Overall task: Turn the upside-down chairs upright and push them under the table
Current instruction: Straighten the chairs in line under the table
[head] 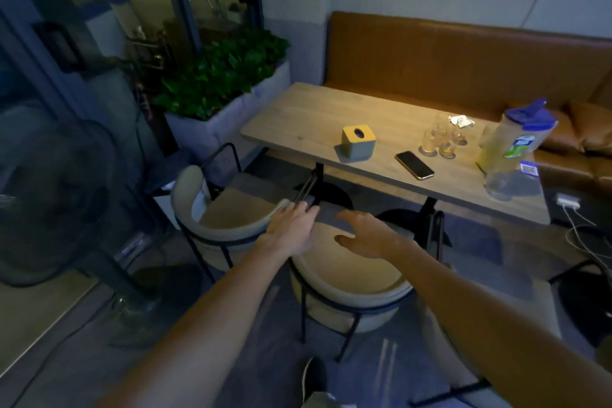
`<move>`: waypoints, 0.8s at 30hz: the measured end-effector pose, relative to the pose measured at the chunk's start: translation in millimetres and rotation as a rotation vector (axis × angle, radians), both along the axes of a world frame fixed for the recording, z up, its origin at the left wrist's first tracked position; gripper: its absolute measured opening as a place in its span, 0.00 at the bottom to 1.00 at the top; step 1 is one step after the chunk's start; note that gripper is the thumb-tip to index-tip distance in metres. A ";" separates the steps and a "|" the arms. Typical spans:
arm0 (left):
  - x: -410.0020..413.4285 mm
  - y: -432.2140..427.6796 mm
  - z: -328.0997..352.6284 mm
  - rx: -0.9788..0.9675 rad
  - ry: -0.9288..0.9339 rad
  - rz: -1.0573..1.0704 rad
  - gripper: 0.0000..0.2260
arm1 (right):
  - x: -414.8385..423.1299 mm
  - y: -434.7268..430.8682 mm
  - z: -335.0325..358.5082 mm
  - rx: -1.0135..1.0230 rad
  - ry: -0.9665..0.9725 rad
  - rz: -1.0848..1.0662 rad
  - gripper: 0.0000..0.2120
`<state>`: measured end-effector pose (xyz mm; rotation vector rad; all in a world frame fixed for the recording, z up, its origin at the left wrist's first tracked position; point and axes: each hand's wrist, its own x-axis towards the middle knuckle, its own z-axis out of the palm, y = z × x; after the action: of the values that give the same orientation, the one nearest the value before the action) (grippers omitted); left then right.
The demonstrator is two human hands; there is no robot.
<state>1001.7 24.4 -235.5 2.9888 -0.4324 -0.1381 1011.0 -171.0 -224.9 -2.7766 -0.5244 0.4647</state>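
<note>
Two beige chairs with curved backs and black metal frames stand upright on the floor in front of a wooden table (298, 116). The left chair (212, 209) sits near the table's left corner. The nearer chair (351, 288) stands directly below my arms, its seat facing the table. My left hand (291, 228) reaches forward with fingers spread, hovering where the two chair backs meet. My right hand (367, 235) is open above the nearer chair's seat, palm down, holding nothing. A third beige chair (470, 371) shows at the lower right, partly hidden by my right arm.
On the table are a tissue box (358, 142), a phone (414, 165), several glasses (440, 139) and a plastic pitcher (510, 149). A brown bench (463, 53) runs behind it. A planter (225, 83) stands left; a floor fan (53, 192) is nearer left. Cables (583, 232) trail at right.
</note>
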 end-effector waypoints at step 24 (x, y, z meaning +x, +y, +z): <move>180.2 231.5 -148.6 0.127 0.508 -0.233 0.17 | 130.7 225.9 -145.6 0.057 0.335 -0.424 0.24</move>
<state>1181.9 255.9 -384.1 2.8523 -0.7186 -0.9484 1141.7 54.9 -370.4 -2.5734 0.1234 0.7710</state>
